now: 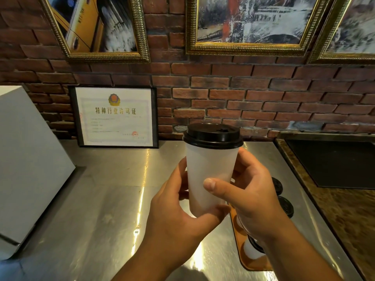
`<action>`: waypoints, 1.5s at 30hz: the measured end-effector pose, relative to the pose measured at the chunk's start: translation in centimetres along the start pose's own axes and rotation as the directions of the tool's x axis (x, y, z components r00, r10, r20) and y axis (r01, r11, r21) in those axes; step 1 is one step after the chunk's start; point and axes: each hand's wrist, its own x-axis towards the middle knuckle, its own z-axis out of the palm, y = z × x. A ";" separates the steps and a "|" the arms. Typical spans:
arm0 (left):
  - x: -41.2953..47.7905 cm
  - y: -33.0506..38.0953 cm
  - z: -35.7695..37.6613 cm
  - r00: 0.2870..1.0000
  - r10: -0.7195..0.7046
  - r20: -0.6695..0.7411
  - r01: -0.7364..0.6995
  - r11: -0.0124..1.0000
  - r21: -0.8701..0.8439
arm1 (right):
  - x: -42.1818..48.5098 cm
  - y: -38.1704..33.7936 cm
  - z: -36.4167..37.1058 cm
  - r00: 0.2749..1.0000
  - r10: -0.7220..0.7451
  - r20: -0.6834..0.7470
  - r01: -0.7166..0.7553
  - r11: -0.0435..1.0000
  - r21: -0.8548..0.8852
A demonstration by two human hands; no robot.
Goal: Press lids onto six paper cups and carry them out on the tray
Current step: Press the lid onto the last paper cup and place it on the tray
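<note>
In the head view the left hand [178, 216] and right hand [251, 195] both wrap their fingers round 1 white paper cup [211, 175], black lid [213, 134] on, lifted above the counter [101, 179], so I'd keep it upright and check the rim is seated before setting it on the tray [241, 247] at right.

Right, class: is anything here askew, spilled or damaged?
Nothing stands out. The black lid sits evenly on the white paper cup, which the left hand and right hand hold; no spill shows on the steel counter.
</note>
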 end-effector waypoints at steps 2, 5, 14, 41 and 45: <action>-0.1 0.0 0.2 1.000 -0.008 -0.013 0.008 1.000 0.002 | -0.1 0.1 0.1 1.000 -0.009 -0.010 0.009 1.000 -0.010; -0.1 0.1 0.2 0.999 -0.020 -0.041 0.020 1.000 -0.005 | -0.2 0.1 0.2 1.000 -0.003 -0.011 0.003 1.000 0.004; -0.4 -0.1 0.3 0.999 -0.002 -0.046 0.003 0.999 0.033 | -0.3 0.2 0.1 1.000 -0.019 -0.007 0.019 1.000 -0.003; 0.1 -0.5 -0.1 0.995 0.041 -0.087 -0.041 0.999 0.006 | -0.4 0.9 0.7 0.999 -0.041 0.024 0.041 0.999 -0.004; 0.1 -0.4 -0.3 0.996 0.047 -0.071 -0.046 0.999 0.012 | -0.4 0.7 0.8 0.998 -0.031 0.056 0.031 0.999 0.009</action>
